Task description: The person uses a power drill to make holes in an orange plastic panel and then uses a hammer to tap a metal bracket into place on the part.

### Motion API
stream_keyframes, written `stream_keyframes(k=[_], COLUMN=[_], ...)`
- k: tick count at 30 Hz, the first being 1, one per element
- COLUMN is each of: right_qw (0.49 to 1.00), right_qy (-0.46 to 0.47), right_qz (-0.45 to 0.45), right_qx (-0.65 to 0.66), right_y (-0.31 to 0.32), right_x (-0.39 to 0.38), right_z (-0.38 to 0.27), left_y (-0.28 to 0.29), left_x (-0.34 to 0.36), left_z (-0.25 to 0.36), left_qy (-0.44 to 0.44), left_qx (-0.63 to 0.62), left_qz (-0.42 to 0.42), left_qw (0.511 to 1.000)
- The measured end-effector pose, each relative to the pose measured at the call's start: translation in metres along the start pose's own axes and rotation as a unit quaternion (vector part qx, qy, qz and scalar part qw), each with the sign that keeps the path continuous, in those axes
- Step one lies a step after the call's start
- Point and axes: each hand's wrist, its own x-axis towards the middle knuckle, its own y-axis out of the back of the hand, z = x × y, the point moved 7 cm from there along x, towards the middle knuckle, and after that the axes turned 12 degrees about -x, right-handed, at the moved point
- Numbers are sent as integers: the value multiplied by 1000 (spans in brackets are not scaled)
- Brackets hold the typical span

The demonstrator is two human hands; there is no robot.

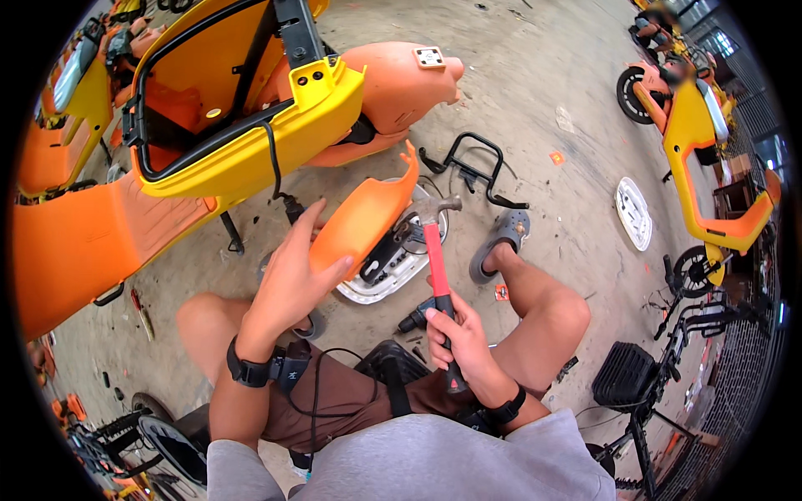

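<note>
Left hand [288, 275] has the orange plastic panel [355, 230], thumb along its near edge, fingers spread around its left end; panel is up in front of the person, above the white tray [376, 294] on the floor. Likely light, a bit springy, smooth enough to slip; thin hooked tip at the far end looks the weak spot, so best held by the broad body. Right hand [458, 338] is wrapped round the black grip of the claw hammer [436, 259], head up, just beside the panel; can't tell if touching. Hammer probably head-heavy, rigid, safest by the grip. Surface: scuffed concrete floor [543, 83], bits scattered. Room, left to right: yellow-orange scooter [251, 163], black tubular bracket [476, 163], white oval part [633, 213], second scooter [681, 167], brick-patterned wall [752, 367].
</note>
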Motion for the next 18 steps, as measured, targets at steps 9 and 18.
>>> stream_keyframes(k=[9, 18], right_qw=[1000, 999], right_qy=[18, 12], right_qz=[4, 33], right_qx=[16, 13], right_y=[-1, -4], right_x=[-1, 8], right_z=[-5, 6], left_y=[-2, -12], left_x=[-1, -1], left_z=[-6, -7], left_qy=[31, -14], left_qx=[-35, 32], left_qz=[11, 2], left_qw=[999, 999])
